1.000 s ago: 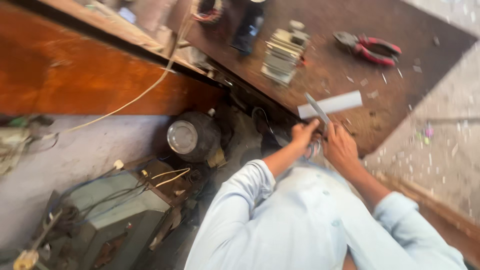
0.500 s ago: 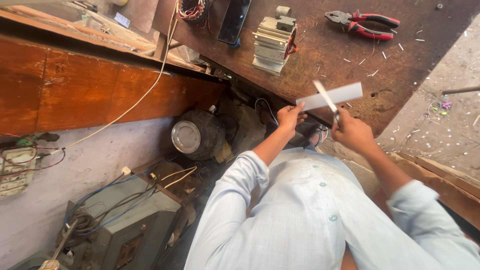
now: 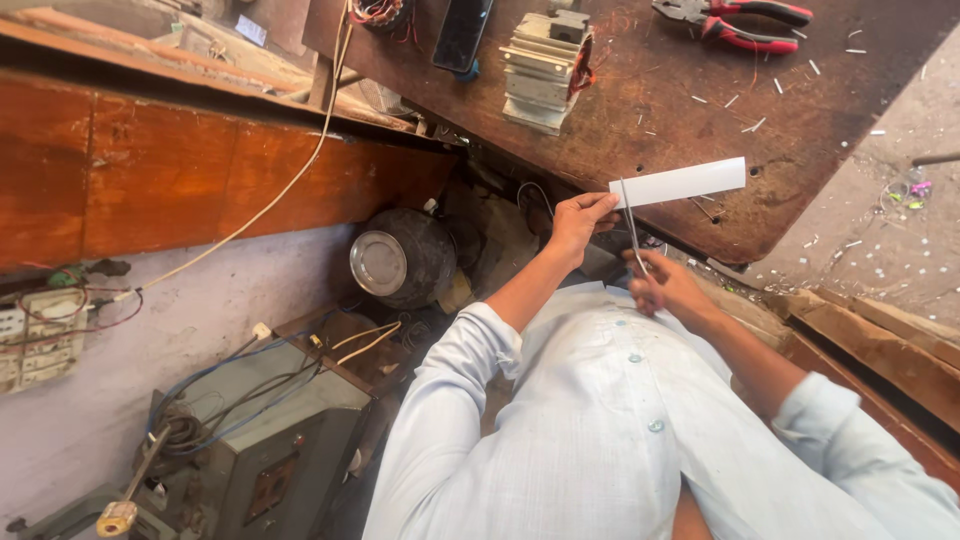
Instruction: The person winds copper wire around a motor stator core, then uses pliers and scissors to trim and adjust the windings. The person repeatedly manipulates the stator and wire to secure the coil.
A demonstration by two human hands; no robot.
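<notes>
White strip (image 3: 682, 182) now raised level

Plain white flat paper strip (image 3: 680, 183) against dark brown wooden workbench (image 3: 660, 110). Red-handled metal pliers (image 3: 735, 20) far right. Pale blue buttoned cotton shirt (image 3: 600, 430) near. Grey-green metal box (image 3: 270, 440) near left, below orange-brown wooden panel (image 3: 200, 170).

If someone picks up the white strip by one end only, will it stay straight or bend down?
The white strip juts out flat from the left hand, unsupported, so it is probably fairly stiff. It looks thin, so likely light. The scissors in the right hand are at it, suggesting card or plastic sheet.
</notes>
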